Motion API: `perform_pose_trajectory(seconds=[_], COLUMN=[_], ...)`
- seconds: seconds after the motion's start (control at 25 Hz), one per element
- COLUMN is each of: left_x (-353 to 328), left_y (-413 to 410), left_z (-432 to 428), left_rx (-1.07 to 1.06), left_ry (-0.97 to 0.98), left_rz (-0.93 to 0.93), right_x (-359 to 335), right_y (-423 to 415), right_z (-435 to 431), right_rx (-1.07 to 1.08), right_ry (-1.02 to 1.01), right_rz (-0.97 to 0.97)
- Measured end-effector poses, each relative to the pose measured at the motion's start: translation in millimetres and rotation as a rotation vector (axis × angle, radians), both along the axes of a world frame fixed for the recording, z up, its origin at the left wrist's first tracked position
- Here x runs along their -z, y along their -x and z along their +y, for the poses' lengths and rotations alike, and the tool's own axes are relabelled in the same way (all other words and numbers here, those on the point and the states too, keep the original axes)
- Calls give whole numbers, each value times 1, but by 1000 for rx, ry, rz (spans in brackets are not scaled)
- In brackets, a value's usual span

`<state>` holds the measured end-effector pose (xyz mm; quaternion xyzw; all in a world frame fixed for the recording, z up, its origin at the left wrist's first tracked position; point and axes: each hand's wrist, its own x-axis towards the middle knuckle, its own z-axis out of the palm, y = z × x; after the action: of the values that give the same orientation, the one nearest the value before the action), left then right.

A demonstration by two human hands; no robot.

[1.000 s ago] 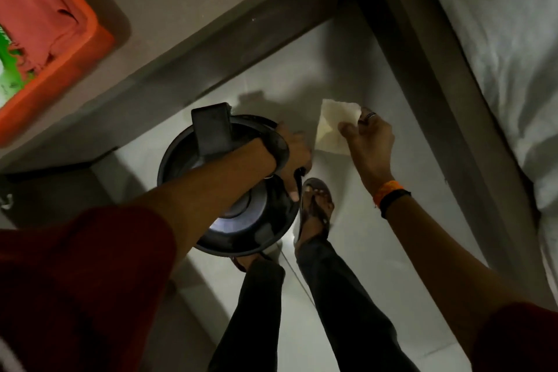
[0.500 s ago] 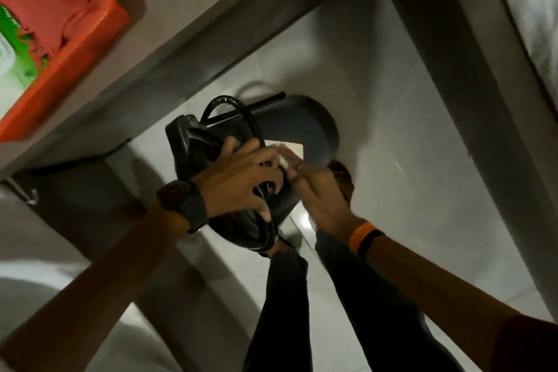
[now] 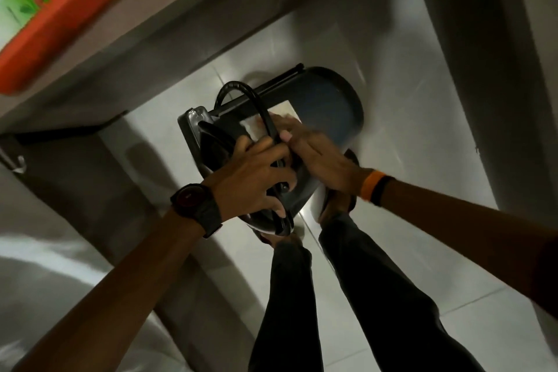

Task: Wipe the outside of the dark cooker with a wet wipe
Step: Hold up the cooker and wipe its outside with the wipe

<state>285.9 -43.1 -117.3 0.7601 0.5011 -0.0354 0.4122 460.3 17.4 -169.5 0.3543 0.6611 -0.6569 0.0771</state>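
The dark cooker [image 3: 329, 106] is held tilted on its side above the floor, its rounded body pointing away from me and its black carry handle looping over the top. My left hand [image 3: 253, 178], with a dark watch on the wrist, grips the cooker's lid rim and handle. A white wet wipe [image 3: 256, 127] lies pressed flat on the cooker's side under my right hand [image 3: 317, 157], which wears orange and black wristbands. Most of the wipe is hidden by my fingers.
A grey shelf edge [image 3: 187, 21] runs across the upper left, carrying an orange tray [image 3: 72, 12] with red cloth and a green pack. A dark vertical post [image 3: 495, 69] stands at the right. My legs and sandalled feet [image 3: 338, 205] are on the pale tiled floor below the cooker.
The cooker has been tipped from upright onto its side. My right hand brought the wipe from the air onto the cooker's body and keeps it pressed there.
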Motion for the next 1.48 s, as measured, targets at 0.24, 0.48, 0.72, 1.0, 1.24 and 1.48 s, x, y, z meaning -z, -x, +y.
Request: perform_pose_trajectory(seconds=[0.24,0.48,0.72,1.0,1.24,1.48], left_x=[1,0,3,-1,4,-6], left_y=[-4,-1,2,6,-2,8], left_z=[-4,8,11,14,6,21], left_rx=[106,-53,-193,-389,-426,-598], left_ry=[-62,-27,-31,16,22,174], left_rz=[7,-30,-96,-146,-138,-241], right_x=[51,-1,48,-1,48,0], right_y=[6,-25,-44,-46,-38,-68], right_z=[89,-12,35,-50,45,-62], right_rx=[58,73,464,-21,470,31], right_ry=[-307,-150,-166,-385,-174,-394], right_rz=[-540,58,-326,185,-368,188])
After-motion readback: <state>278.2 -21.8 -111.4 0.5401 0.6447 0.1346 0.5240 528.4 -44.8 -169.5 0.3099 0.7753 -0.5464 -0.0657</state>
